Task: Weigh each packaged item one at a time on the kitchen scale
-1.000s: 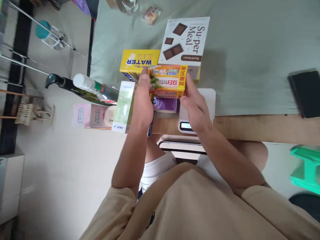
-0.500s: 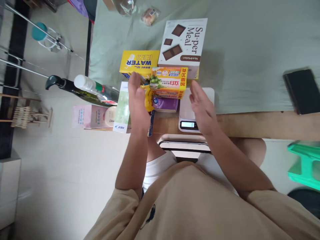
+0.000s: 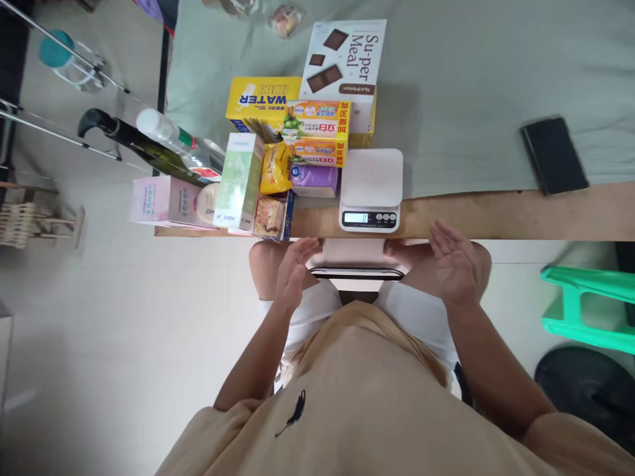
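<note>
My left hand (image 3: 296, 268) hovers over my lap just in front of the table edge, fingers stretched out and holding nothing. My right hand (image 3: 455, 264) is likewise off the table on the right, open, palm turned inward. Beyond them a white digital scale (image 3: 372, 178) stands at the edge with a bare pan and a lit display. Left of it is a cluster: a purple pack (image 3: 313, 181), stacked orange-yellow boxes (image 3: 317, 132), a yellow packet (image 3: 275, 168), a green-white carton (image 3: 239, 178) and a wrapped snack (image 3: 270, 217). Behind these are a yellow WATER box (image 3: 262, 96) and a white Su-per Meal box (image 3: 342, 59).
Two bottles, one dark (image 3: 143, 149) and one clear (image 3: 181, 142), lean at the left beside a pink box (image 3: 169, 201). A black wallet-like item (image 3: 554, 155) lies on the right of the green cloth. A green stool (image 3: 570, 307) stands at right on the floor.
Both hands have drawn back from beside the boxes and scale to in front of the table edge, and moved farther apart. The objects keep their arrangement; the whole view has shifted.
</note>
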`<act>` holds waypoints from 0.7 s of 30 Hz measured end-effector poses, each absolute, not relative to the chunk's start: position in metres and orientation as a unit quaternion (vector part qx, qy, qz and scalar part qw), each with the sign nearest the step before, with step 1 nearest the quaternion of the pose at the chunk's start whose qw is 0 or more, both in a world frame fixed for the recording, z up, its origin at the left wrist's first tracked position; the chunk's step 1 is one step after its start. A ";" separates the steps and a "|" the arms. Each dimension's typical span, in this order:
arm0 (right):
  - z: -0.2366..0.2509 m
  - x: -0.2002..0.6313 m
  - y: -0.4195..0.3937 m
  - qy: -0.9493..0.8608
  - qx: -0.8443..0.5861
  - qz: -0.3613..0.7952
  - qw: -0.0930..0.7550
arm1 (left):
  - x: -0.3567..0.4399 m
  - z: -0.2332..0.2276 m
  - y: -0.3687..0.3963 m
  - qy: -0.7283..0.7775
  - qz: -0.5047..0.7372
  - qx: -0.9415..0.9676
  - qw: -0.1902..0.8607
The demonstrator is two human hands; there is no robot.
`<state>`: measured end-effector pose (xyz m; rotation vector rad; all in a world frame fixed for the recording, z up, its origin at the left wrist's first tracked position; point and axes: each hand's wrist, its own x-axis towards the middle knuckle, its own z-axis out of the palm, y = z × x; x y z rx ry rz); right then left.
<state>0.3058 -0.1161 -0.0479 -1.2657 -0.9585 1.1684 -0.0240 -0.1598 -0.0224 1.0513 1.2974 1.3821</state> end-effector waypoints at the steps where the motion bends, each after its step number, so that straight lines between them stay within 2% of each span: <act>1: -0.047 0.306 -0.118 -0.405 -0.534 0.493 0.555 | -0.022 -0.021 -0.161 0.531 0.559 0.430 0.470; 13: -0.041 0.297 -0.137 -0.396 -0.503 0.522 0.564 | 0.015 0.010 -0.154 0.585 0.498 0.472 0.432; 21: -0.067 0.298 -0.141 -0.399 -0.496 0.526 0.564 | 0.017 -0.011 -0.177 0.576 0.460 0.459 0.496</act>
